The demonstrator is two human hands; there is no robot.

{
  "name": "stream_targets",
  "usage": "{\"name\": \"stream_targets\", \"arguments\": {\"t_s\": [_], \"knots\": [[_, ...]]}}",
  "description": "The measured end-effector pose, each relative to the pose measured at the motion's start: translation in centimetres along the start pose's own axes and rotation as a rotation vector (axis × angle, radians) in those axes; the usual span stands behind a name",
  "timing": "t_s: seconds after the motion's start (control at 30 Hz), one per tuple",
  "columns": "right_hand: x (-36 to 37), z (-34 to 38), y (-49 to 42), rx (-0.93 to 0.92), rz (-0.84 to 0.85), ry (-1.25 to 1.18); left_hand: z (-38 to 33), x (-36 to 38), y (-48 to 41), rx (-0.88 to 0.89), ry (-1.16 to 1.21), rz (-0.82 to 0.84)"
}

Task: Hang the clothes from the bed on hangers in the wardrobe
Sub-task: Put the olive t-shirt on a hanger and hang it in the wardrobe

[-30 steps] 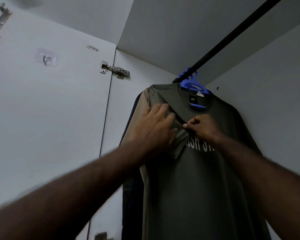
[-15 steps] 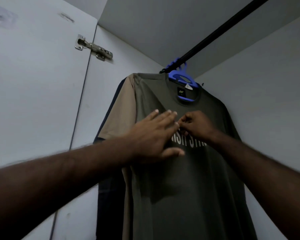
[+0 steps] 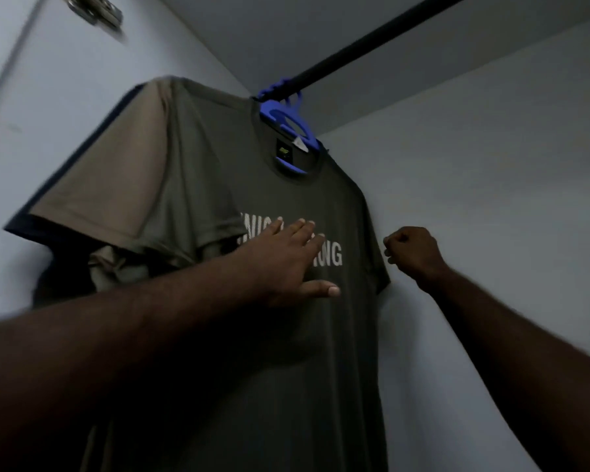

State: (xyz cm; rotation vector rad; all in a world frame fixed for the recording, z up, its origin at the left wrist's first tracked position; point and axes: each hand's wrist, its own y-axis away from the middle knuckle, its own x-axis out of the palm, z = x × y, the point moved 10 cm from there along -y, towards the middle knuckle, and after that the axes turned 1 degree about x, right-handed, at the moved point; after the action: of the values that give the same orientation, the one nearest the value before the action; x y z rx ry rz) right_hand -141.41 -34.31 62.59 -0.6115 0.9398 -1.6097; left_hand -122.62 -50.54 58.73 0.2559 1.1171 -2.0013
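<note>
On the olive T-shirt point(image 3: 321, 352), the white chest print point(image 3: 332, 257) ends in "NG"; the rest is illegible.

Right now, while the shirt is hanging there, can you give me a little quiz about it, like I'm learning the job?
1. True or false: the green shirt hangs on a blue hanger from the black rail.
2. Which grip lies flat, fingers straight, on the shirt's white letters? A) left grip B) right grip C) neither
3. Fill in: the right grip is curled into a ____, apart from the shirt and holding nothing.
Key: 1 true; 2 A; 3 fist.
</note>
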Motion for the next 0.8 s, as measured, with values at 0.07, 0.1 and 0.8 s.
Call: {"name": "stream_targets", "arguments": {"t_s": [0.07, 0.1, 0.8], "knots": [[-0.4, -3.3, -0.7, 0.115, 0.005, 0.0, -1.3, -0.3, -1.2, 0.04, 0.02, -0.035], [-0.2, -4.4, -0.9, 0.148, 0.026, 0.005, -1.9, -0.4, -1.8, 0.059, 0.02, -0.049], [0.2, -2.9, 0.3, 0.123, 0.048, -0.423, -3.9, 2.0, -8.6, -0.142, 0.364, -0.171]]}}
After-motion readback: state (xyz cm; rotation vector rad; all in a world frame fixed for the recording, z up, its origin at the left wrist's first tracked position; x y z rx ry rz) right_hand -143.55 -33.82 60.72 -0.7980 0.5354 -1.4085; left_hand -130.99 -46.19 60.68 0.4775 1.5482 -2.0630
